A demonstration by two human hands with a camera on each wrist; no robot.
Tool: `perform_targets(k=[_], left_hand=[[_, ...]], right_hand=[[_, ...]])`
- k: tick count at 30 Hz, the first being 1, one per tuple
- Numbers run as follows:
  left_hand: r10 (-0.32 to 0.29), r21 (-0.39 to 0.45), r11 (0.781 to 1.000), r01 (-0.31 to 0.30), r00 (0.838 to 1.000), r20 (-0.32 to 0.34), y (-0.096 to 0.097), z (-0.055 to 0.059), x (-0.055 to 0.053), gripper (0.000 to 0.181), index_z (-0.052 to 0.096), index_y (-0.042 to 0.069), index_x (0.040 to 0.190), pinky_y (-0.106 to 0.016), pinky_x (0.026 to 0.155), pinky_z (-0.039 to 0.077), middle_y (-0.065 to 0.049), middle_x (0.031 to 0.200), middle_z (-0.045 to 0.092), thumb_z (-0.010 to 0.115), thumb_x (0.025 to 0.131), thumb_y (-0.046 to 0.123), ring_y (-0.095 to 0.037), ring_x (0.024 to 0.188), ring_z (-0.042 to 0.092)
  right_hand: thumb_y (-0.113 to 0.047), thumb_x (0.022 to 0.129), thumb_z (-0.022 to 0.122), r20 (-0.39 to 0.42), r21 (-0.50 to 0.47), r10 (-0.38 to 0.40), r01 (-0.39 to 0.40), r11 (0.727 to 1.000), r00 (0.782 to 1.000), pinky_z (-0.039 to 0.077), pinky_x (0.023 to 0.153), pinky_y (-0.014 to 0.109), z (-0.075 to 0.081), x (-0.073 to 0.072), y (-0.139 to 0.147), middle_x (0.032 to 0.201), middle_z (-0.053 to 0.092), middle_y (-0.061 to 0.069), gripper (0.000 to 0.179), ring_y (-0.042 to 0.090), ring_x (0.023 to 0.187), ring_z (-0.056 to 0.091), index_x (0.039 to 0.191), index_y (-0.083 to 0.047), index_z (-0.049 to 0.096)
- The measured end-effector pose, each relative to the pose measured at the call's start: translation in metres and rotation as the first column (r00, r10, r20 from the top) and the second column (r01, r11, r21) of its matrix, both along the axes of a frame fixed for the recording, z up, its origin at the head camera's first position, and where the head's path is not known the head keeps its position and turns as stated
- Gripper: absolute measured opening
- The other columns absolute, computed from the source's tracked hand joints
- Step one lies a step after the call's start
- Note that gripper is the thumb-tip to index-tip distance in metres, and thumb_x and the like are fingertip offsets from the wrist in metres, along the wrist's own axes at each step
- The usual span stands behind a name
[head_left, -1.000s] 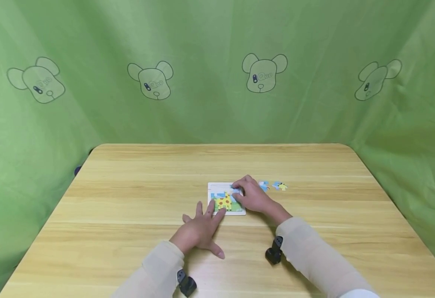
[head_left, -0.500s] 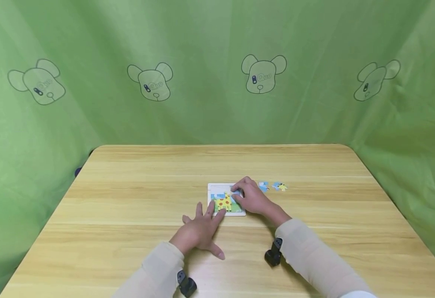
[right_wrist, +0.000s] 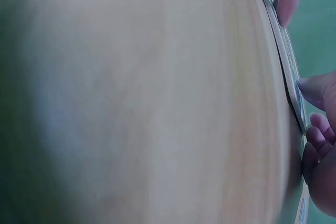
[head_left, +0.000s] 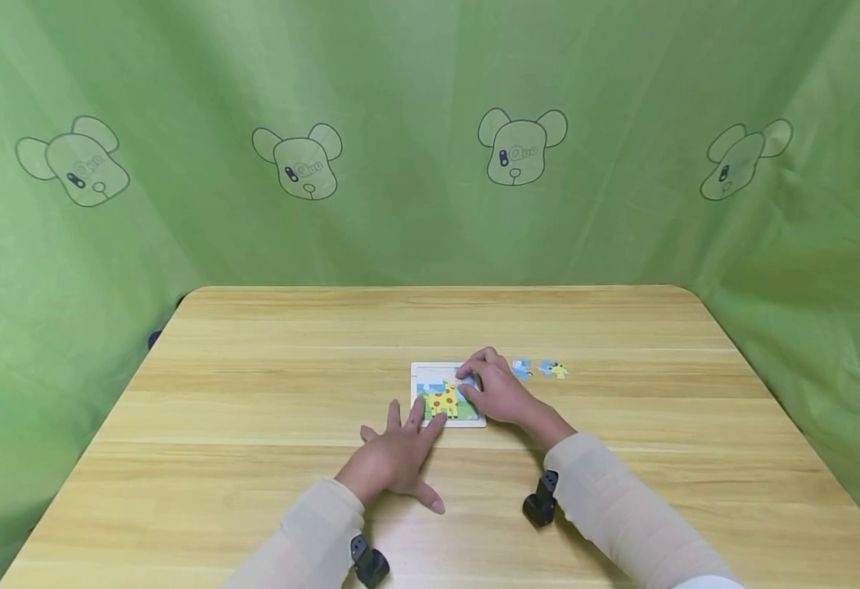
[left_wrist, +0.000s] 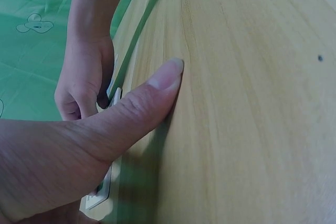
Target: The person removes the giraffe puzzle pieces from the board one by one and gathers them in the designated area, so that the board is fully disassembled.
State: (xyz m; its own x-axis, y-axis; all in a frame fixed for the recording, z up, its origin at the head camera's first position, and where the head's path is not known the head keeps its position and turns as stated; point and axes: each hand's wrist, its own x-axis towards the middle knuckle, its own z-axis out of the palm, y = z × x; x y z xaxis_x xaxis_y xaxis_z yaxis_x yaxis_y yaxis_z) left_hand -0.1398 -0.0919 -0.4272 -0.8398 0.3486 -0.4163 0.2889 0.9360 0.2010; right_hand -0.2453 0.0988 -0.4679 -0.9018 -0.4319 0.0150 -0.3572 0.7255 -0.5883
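A small white-framed jigsaw puzzle (head_left: pixel 479 424) lies flat on the table, partly filled with a yellow giraffe on green and blue; the upper part of its tray shows bare white. My left hand (head_left: pixel 394 460) spreads its fingers, two fingertips resting on the puzzle's near left edge, thumb stretched to the right on the wood. Over the puzzle's right side, my right hand (head_left: pixel 502 391) curls, pinching a blue puzzle piece (head_left: pixel 466 379) between thumb and forefinger. The hand hides most of that piece. In the right wrist view, the right thumb (right_wrist: pixel 317 88) meets the frame's edge.
Loose puzzle pieces lie right of the tray: a blue and white one (head_left: pixel 521 368) and a blue and yellow cluster (head_left: pixel 554 368). The wooden table (head_left: pixel 253 352) reaches back to a green curtain (head_left: pixel 415 221) printed with bear heads. Each wrist carries a black camera (head_left: pixel 540 501).
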Motion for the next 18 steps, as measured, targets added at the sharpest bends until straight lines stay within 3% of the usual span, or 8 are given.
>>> perform_targets(k=[13,18], left_hand=[[-0.008,-0.007,1.000,0.008,1.000,-0.010,-0.0002,0.0008,0.0018,0.124,0.013,0.027,0.152,-0.076,0.093,0.027,-0.013,0.159,0.003,0.072,0.052,0.071,-0.049,0.140,0.008],[-0.006,-0.009,1.000,0.006,1.000,-0.008,-0.0002,0.0002,0.0012,0.123,0.013,0.028,0.152,-0.076,0.093,0.027,-0.012,0.159,0.003,0.072,0.053,0.071,-0.049,0.140,0.008]], right_hand=[[-0.020,0.090,0.063,0.000,0.000,0.013,-0.013,1.000,1.000,0.034,0.104,0.050,0.0001,-0.0008,-0.0001,0.125,0.045,0.011,0.011,0.029,0.119,0.041,0.099,-0.015,0.066],[-0.021,0.090,0.063,0.003,0.008,0.016,-0.016,1.000,1.000,0.034,0.105,0.050,0.0008,-0.0012,-0.0006,0.127,0.044,0.011,0.018,0.030,0.121,0.040,0.106,-0.013,0.065]])
